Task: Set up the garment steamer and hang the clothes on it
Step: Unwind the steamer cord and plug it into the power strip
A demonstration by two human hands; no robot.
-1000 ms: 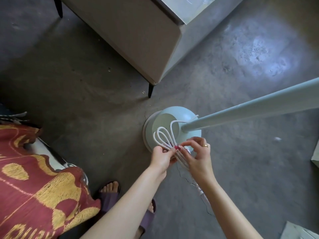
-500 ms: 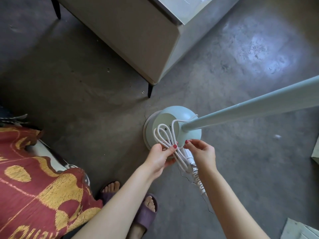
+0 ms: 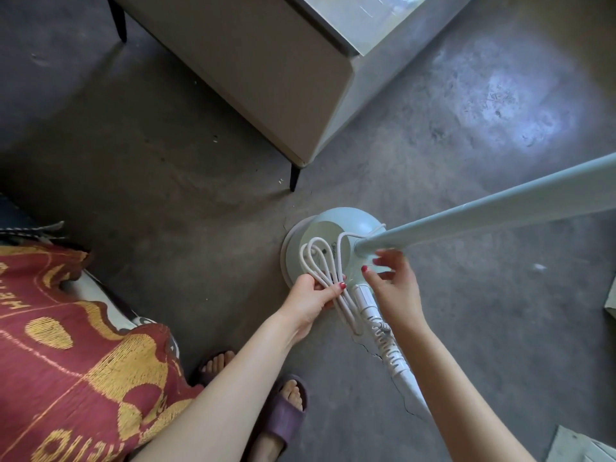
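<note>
The left hand (image 3: 308, 300) is pinching the looped white cord (image 3: 321, 265) together over the steamer base (image 3: 333, 235) on the floor, probably to keep it from tangling, while the right hand (image 3: 396, 288) is hovering open beside the pole (image 3: 483, 218), holding nothing

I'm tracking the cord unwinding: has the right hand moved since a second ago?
Yes. The right hand has let go of the cord bundle and lifted toward the pole.
</note>
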